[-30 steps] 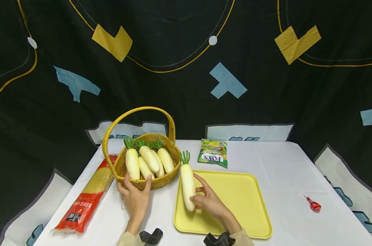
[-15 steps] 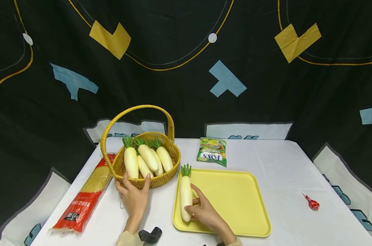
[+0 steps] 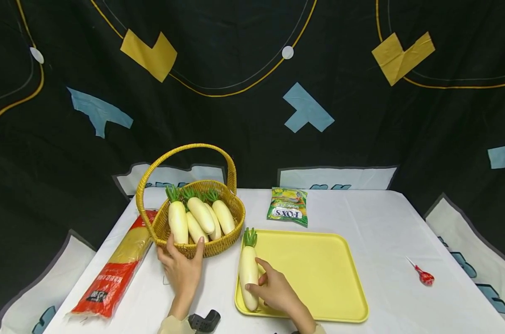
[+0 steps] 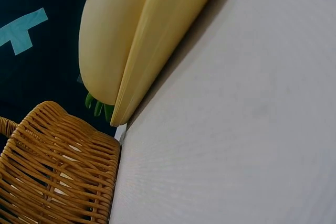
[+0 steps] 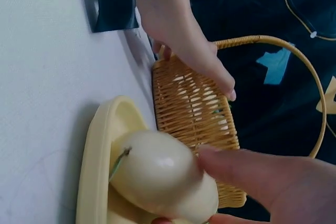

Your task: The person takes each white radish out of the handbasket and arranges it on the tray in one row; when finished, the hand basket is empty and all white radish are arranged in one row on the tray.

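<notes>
One long, likely slick white radish [image 3: 247, 268] suits the right hand's [image 3: 276, 288] mid-body pinch at the yellow tray [image 3: 321, 273], left hand [image 3: 183, 272] gripping golden wicker basket [image 3: 220, 246].

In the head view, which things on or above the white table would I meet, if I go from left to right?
Red-and-yellow packet → woven basket → white radish held by the right hand → green bag → red lollipop.
</notes>
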### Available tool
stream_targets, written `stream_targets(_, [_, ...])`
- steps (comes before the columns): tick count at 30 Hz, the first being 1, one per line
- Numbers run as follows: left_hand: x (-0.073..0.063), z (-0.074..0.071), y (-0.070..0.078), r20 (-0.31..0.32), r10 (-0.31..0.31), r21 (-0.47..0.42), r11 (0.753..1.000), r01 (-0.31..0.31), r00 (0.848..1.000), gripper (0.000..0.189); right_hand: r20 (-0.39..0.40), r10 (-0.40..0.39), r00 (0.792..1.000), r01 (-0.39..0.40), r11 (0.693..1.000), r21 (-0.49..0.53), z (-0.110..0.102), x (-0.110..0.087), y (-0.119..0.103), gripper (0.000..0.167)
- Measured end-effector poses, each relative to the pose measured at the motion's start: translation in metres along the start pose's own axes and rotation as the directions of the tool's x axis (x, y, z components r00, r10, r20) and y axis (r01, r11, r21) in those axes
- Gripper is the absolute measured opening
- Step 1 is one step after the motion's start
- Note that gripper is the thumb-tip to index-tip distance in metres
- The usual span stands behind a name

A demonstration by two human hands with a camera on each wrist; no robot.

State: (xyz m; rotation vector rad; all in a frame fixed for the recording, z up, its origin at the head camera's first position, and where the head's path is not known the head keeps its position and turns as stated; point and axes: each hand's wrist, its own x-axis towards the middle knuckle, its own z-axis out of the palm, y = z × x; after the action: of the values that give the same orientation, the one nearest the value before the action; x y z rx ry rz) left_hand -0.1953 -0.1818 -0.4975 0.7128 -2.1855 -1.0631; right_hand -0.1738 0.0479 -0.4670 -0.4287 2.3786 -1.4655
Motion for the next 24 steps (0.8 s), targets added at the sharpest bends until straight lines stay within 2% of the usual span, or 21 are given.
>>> stream_targets(10, [0.000, 0.001, 0.000, -0.012, 0.017, -0.001, 1.000, -0.017, 1.000, 0.087, -0.043, -0.090, 0.995, 0.085, 0.990, -0.113, -0.006, 0.006, -0.001, 0.063])
stream_targets(18, [0.000, 0.001, 0.001, -0.015, 0.018, 0.001, 1.000, -0.018, 1.000, 0.087, 0.020, -0.116, 0.993, 0.116, 0.993, -0.007, -0.020, 0.026, -0.001, 0.057])
stream_targets(24, [-0.001, 0.001, 0.000, -0.018, 0.022, -0.005, 1.000, -0.022, 1.000, 0.087, 0.034, -0.151, 0.988, 0.147, 0.985, 0.090, -0.039, 0.027, -0.040, 0.053])
